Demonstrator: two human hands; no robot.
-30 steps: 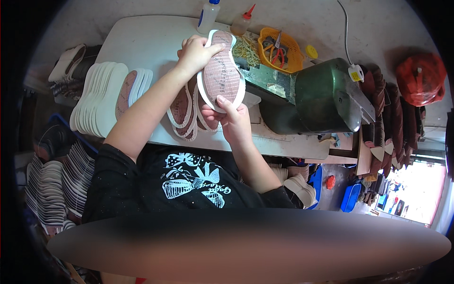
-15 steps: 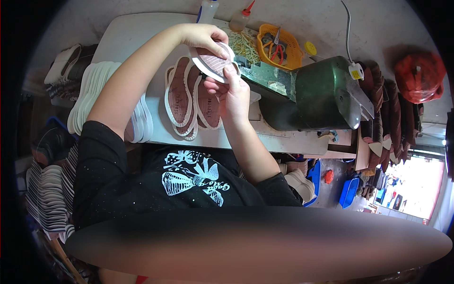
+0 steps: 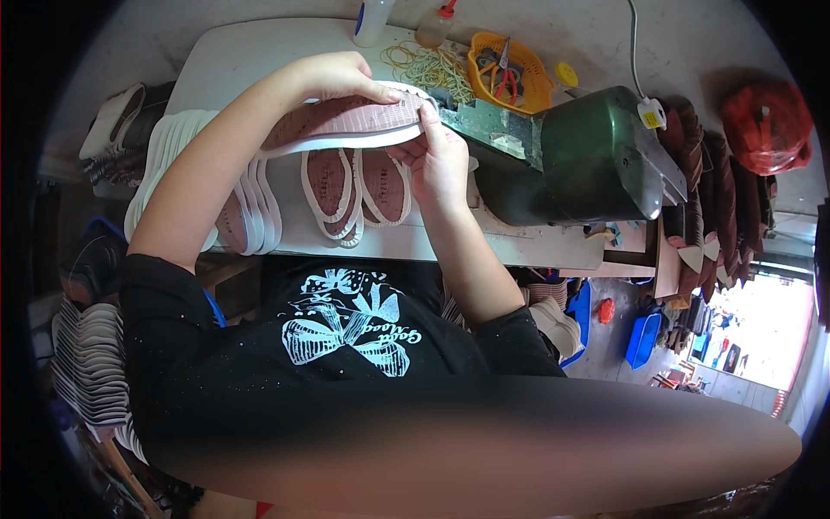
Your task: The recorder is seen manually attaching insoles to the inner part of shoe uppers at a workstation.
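Between my two hands is a long shoe sole (image 3: pixel 346 121) with a pinkish, striped face and a white rim, lying almost level above the table. My left hand (image 3: pixel 333 76) grips its upper edge, thumb pressed on the pink face. My right hand (image 3: pixel 439 164) pinches the tip at the right end, thumb on top and fingers curled beneath. Below it on the table, several pinkish sole pieces with pale stitched rims (image 3: pixel 385 186) overlap. A row of white soles (image 3: pixel 173 147) stands left of them, partly behind my left forearm.
A green machine (image 3: pixel 575 160) stands right of my right hand. Behind it is a yellow basket (image 3: pixel 529 86) holding scissors and pliers, with a pile of pale bands (image 3: pixel 424 65) beside it. A red-tipped bottle (image 3: pixel 435 28) and a white bottle (image 3: pixel 372 22) stand at the table's back.
The sole, earlier steeply angled and foreshortened, now stretches out to the left, nearly level. My left hand has shifted left and slightly down; my right hand still grips the right end.
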